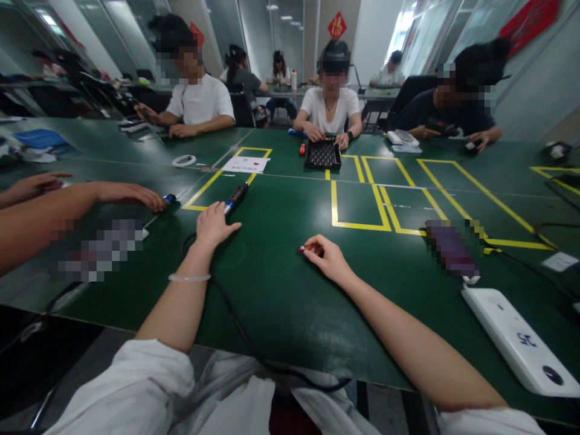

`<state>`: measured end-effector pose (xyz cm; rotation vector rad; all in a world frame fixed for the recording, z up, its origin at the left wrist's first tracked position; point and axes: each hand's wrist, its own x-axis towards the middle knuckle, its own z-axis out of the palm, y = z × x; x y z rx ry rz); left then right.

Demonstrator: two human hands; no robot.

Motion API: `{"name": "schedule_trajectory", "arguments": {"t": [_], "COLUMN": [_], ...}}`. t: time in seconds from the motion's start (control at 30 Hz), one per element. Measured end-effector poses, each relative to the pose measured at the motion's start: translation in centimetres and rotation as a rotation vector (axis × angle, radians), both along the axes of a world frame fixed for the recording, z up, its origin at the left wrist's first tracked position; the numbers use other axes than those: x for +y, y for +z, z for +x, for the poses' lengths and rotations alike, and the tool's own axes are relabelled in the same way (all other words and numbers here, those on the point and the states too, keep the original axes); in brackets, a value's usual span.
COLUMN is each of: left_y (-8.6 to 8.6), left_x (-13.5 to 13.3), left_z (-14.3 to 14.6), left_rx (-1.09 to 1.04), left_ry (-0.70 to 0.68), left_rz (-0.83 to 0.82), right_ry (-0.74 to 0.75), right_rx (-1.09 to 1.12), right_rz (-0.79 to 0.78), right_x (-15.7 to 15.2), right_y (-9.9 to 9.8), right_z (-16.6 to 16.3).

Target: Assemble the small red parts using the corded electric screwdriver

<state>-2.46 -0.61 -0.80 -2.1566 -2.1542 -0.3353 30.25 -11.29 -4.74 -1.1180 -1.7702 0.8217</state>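
My left hand (214,226) lies palm down on the green table with its thumb stretched out to the side. Its fingertips reach the rear end of a blue and black electric screwdriver (236,197), whose tip points away from me. Whether the fingers press on the tool I cannot tell. Lower and to the right, my right hand (327,257) is closed in a pinch just above the table. A small red and silver piece (301,248) sticks out from its fingertips; the rest of it is hidden by the fingers.
A black cable passes under my left forearm. Yellow tape (361,226) marks rectangles on the table. A white power bank (521,344) and a phone (451,244) lie right. Across the table, a person handles a black tray (323,154). Another person's arm (81,202) reaches in from the left.
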Motion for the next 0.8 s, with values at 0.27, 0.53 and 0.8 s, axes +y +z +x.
{"name": "schedule_trajectory", "arguments": {"t": [0.27,0.53,0.8], "left_y": [-0.4,0.1,0.4], "left_x": [1.4,-0.2,-2.7], "left_z": [-3.0,1.0,5.7], "left_rx": [-0.015,0.025,-0.002], "left_ry": [0.05,0.035,-0.115], "left_rz": [-0.212,-0.182,-0.162], "right_ry": [0.001,0.001,-0.012], "right_rx": [-0.022,-0.05,-0.051], "right_rz": [0.005,0.011,0.005], "right_x": [0.1,0.1,0.1], "right_y": [-0.2,-0.2,-0.1], "right_z": [0.1,0.0,-0.3]}}
